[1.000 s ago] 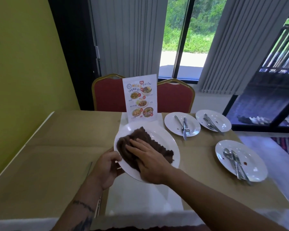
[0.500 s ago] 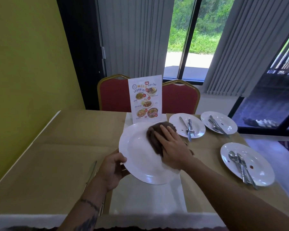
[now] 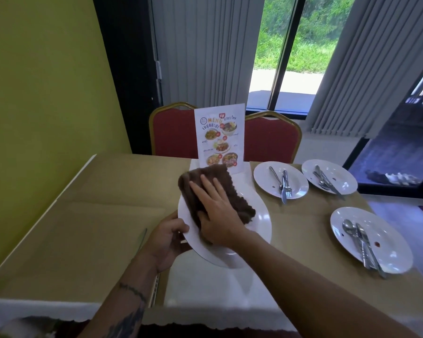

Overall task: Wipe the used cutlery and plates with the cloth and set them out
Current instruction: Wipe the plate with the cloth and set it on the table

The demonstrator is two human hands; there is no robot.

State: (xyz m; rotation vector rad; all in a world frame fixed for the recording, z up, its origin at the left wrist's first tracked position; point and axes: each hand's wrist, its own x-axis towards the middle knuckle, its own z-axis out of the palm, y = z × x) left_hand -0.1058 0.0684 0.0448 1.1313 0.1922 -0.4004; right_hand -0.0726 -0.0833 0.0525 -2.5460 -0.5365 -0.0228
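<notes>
Wiping looks about a quarter done. Left of the fingers, a knife (image 3: 141, 240) lies on the counter (image 3: 95, 215), seemingly finished. The left hand (image 3: 166, 242) clamps the rim of the tilted plate (image 3: 261, 228). The right hand (image 3: 217, 215), fingers (image 3: 202, 189) apart and flat, presses the cloth (image 3: 205, 174) onto it. Right of them, three soiled plates (image 3: 264, 184) with cutlery (image 3: 285, 189) are left to do.

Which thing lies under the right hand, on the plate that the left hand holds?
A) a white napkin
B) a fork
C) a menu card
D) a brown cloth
D: the right hand lies flat, fingers straight, on the brown cloth, pressing it on the white plate that the left hand grips at the rim.
</notes>
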